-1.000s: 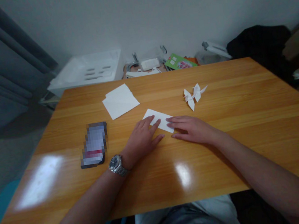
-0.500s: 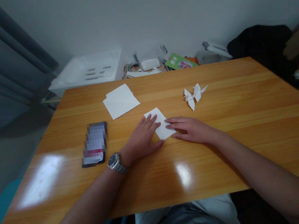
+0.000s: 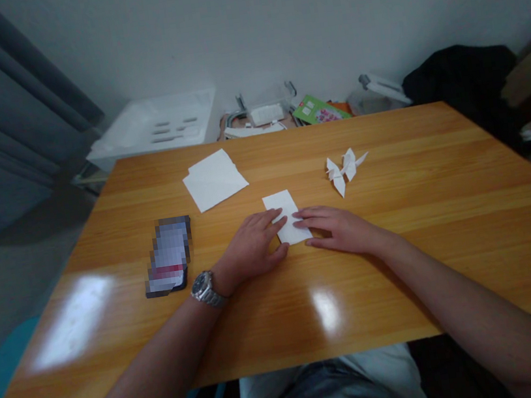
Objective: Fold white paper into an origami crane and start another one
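A small white rectangle of paper (image 3: pixel 282 203) lies flat on the wooden table between my hands. My left hand (image 3: pixel 258 242), with a metal watch (image 3: pixel 205 289) at the wrist, rests its spread fingertips on the paper's left side. From the other side, my right hand (image 3: pixel 333 229) touches the paper's right edge with fingers stretched out. Neither hand grips the paper; both are open. Beyond my right hand sit two folded white paper cranes (image 3: pixel 343 171), close together. Whether the paper is folded underneath is hidden.
White paper sheets (image 3: pixel 216 181) overlap at the back left of the table (image 3: pixel 433 267). A phone (image 3: pixel 169 255) with a blurred screen lies to the left. Past the far edge are a white plastic tray (image 3: pixel 155 119), a green booklet (image 3: pixel 317 110) and a clear container (image 3: pixel 376 92).
The paper has turned slightly between my hands and now sits straighter. My left fingers have drawn back a little, while my right hand has hardly moved.
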`<state>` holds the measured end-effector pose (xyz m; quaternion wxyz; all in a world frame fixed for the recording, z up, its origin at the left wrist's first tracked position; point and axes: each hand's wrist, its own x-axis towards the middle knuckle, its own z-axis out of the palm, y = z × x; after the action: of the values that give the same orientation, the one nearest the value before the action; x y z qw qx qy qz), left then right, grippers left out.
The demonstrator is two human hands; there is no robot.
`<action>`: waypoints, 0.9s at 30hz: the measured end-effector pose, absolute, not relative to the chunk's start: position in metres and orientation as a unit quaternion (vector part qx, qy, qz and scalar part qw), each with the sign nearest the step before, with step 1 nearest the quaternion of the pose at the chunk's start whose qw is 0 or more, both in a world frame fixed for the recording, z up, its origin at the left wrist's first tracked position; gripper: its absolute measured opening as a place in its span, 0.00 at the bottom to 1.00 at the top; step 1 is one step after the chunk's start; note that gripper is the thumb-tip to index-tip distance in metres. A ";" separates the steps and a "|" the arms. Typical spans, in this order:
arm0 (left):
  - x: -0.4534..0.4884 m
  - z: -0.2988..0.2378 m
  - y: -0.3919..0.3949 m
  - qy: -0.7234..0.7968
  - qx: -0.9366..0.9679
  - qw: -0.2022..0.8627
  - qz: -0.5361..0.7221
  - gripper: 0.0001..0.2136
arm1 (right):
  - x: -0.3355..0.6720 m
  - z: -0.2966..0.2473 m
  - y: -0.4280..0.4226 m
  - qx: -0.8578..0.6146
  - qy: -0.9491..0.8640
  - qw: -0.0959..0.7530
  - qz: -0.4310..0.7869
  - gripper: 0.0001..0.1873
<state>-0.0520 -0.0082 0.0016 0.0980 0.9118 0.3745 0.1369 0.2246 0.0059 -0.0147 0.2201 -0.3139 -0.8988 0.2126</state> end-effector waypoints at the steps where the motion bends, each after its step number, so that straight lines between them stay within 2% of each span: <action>1: -0.052 0.001 -0.008 0.373 0.912 0.097 0.139 0.26 | 0.224 -0.015 0.006 -0.314 -0.899 0.222 0.210 0.22; 10: -0.054 -0.003 -0.006 0.371 0.915 0.090 0.132 0.32 | 0.222 -0.014 0.005 -0.320 -0.897 0.229 0.201 0.17; 17: -0.052 -0.002 -0.005 0.366 0.918 0.079 0.133 0.24 | 0.225 -0.014 0.005 -0.318 -0.897 0.223 0.210 0.23; 23: -0.050 0.001 -0.004 0.360 0.916 0.101 0.148 0.18 | 0.218 -0.013 0.006 -0.327 -0.886 0.256 0.206 0.11; 27: -0.051 -0.001 -0.006 0.364 0.908 0.123 0.165 0.21 | 0.218 -0.010 0.005 -0.339 -0.872 0.281 0.214 0.11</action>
<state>-0.0510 -0.0058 -0.0009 0.1234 0.9084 0.3638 0.1653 0.2177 0.0047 -0.0105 0.2813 -0.3392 -0.8717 0.2144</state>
